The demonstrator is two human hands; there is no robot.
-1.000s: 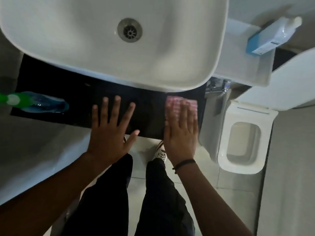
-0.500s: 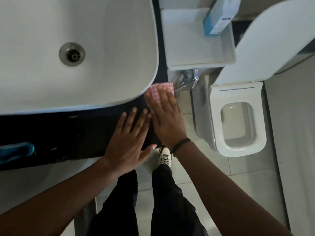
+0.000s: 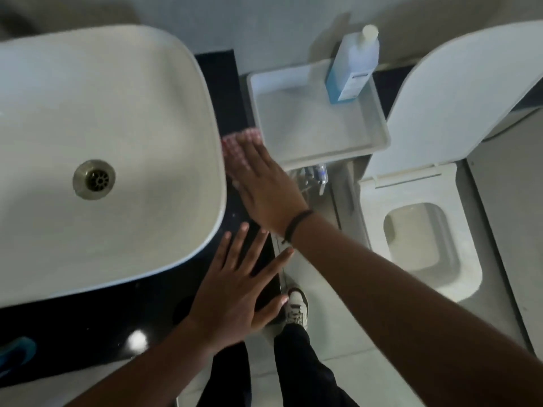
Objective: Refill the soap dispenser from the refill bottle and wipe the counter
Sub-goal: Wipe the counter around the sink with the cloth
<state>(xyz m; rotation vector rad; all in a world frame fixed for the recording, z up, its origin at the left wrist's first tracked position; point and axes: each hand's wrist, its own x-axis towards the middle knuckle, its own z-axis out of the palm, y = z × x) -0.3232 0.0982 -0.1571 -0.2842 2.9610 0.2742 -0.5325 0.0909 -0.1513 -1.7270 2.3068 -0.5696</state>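
Observation:
My right hand (image 3: 264, 183) lies flat with straight fingers on a pink checked cloth (image 3: 238, 141), pressing it onto the black counter (image 3: 223, 92) in the narrow strip right of the white sink basin (image 3: 102, 160). My left hand (image 3: 238, 292) rests flat, fingers spread, on the counter's front right corner. A clear refill bottle (image 3: 352, 66) with blue liquid and a white cap stands in a white tray (image 3: 320, 133) beyond the cloth. A blue object (image 3: 17, 352), only partly visible, lies at the counter's left edge.
An open toilet (image 3: 420, 239) with its lid up (image 3: 458, 92) stands to the right, with a metal valve (image 3: 320, 174) beside it. Below are pale floor tiles, my dark trousers and one shoe (image 3: 296, 309).
My right hand has slid the cloth from the counter's front right area back along the sink's right side. My left hand followed to the right corner. The view swung right.

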